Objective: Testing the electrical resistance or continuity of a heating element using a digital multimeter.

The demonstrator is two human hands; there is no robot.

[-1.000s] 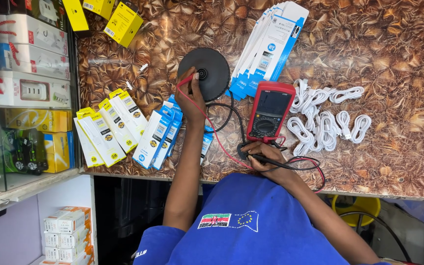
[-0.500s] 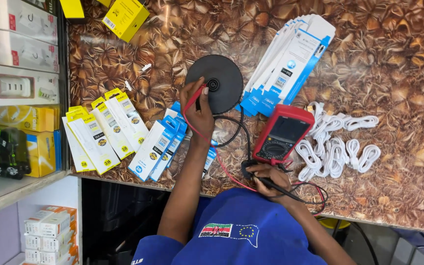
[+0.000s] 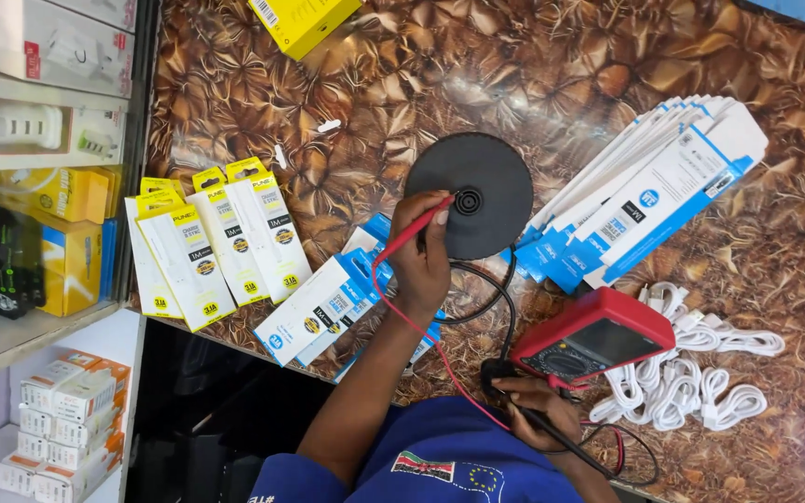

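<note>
Left hand [image 3: 421, 265] pinches red probe [image 3: 414, 231], tip on hub of black round disc [image 3: 470, 194] lying mid-table [image 3: 607, 84]. Right hand [image 3: 533, 402] pinches black probe [image 3: 552, 430] near table edge, beside red meter [image 3: 593, 335]. Looks like testing step; next calls for steady contact, both probes.

Bright, even daylight throughout; soft glare patches on the glossy patterned counter [image 3: 607, 65]; faint shadows under the white cable boxes [image 3: 207, 247]; sharp focus, slight edge distortion
</note>
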